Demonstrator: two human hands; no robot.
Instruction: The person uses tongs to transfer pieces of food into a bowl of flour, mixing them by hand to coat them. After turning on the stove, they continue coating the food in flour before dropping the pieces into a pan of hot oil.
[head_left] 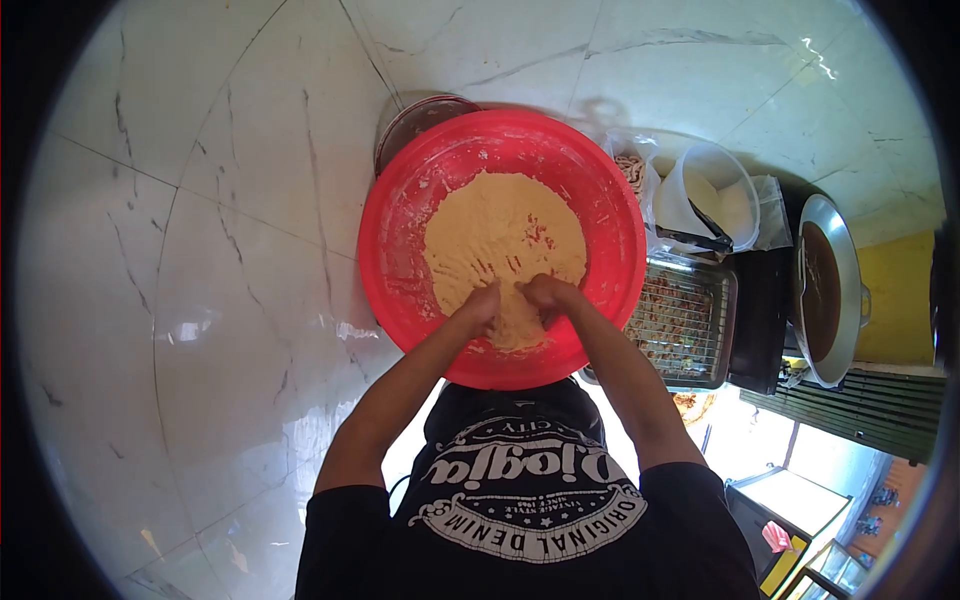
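A wide red plastic basin [392, 215] holds a bed of pale yellow, powdery flour [480, 222], with finger grooves across its near half. Both my hands are down in this flour near the basin's close side. My left hand [487, 306] is closed, its fingers curled into the flour and partly buried. A short gap away, my right hand [546, 293] is also closed, knuckles bent and fingertips hidden in the flour. Between the two hands lies a low ridge of flour. White dust clings to the basin's inner wall.
Right of the basin are a wire rack on a tray [682, 325], a white plastic tub [742, 205] with a dark-handled utensil, and a plastic bag [632, 160]. Farther right stands a large metal pan of brown liquid [822, 290]. A round lid or container [405, 125] sits behind the basin.
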